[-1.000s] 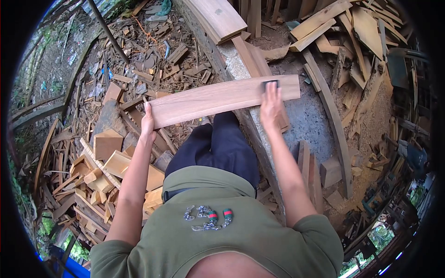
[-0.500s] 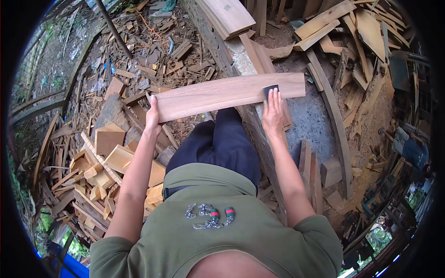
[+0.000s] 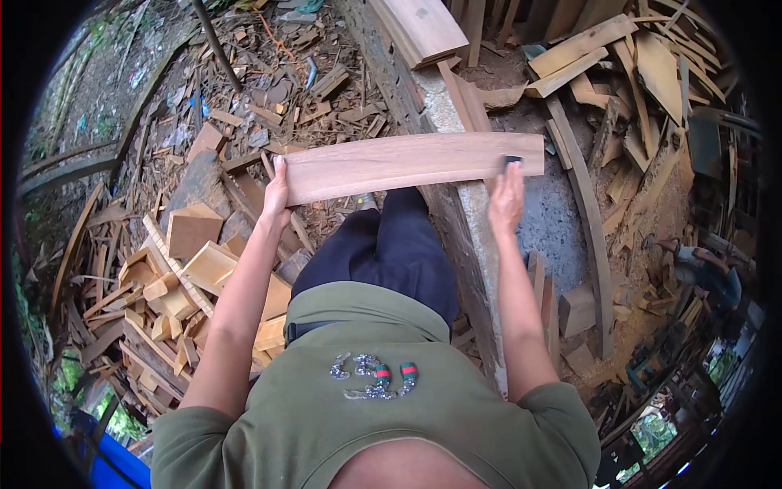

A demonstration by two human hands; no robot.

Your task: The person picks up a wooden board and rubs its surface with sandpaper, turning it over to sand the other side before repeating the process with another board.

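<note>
A curved, pale brown wooden board (image 3: 407, 167) stretches sideways in front of my legs. My left hand (image 3: 278, 191) is closed around its left end, thumb on the upper face. Near the other end, my right hand (image 3: 507, 200) presses a small black piece of sandpaper (image 3: 511, 160) onto the board's face. Motion blurs the right fingers, and they cover part of the sandpaper. The board's right part lies over a low concrete wall (image 3: 481, 236).
More cut boards (image 3: 423, 33) are stacked on the wall ahead. Wood offcuts (image 3: 191, 232) are heaped at left, and slabs (image 3: 586, 57) lie at upper right. A long curved plank (image 3: 588, 220) lies right of the wall. Another person (image 3: 705, 269) is at far right.
My right hand and the sandpaper have slid right along the board, closer to its end. My left hand keeps its hold. The whole view has shifted slightly.
</note>
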